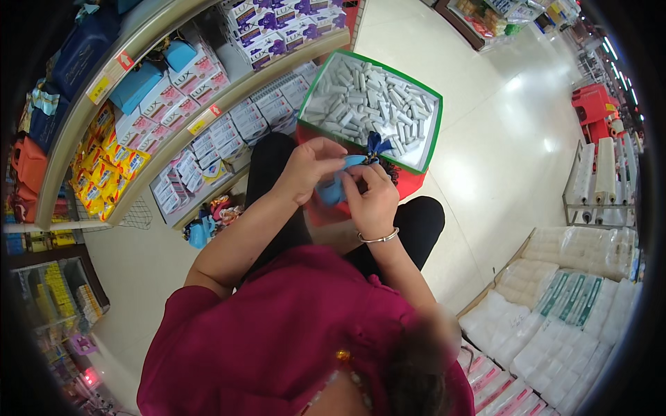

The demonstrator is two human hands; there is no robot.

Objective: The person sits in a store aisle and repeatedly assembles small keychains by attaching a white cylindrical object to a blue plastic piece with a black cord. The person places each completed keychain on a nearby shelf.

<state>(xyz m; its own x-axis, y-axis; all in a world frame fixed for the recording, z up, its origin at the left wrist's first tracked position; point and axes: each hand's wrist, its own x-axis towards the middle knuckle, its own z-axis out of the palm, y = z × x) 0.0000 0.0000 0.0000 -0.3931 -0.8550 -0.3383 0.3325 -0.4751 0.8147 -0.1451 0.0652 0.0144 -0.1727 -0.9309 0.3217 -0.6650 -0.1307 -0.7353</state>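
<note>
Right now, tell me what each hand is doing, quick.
Left hand: closed, fingers pinching a light-blue item, blurred.
Right hand: closed, holding the same item.

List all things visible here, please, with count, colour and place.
Box: 1, green-rimmed white, ahead
Small pieces: many, pale grey, in box
Support: 1, red, beneath box
Blue item: 1, light blue, centre
Ribbon: 1, dark blue, box's near edge
Shelves: several, beige-edged, left
Upper cartons: many, purple-white, top
Middle cartons: many, pink-white, left
Lower cartons: many, white-blue, left
Packets: many, yellow, left
Wrapped packs: many, mostly white, lower right
Far goods: uncounted, mixed, upper right
Shirt: 1, magenta, bottom
Trousers: one pair, black, centre
Bracelet: 1, silver, right wrist
Left grip: 1, bare, on blue item
Right grip: 1, bare, on blue item
</note>
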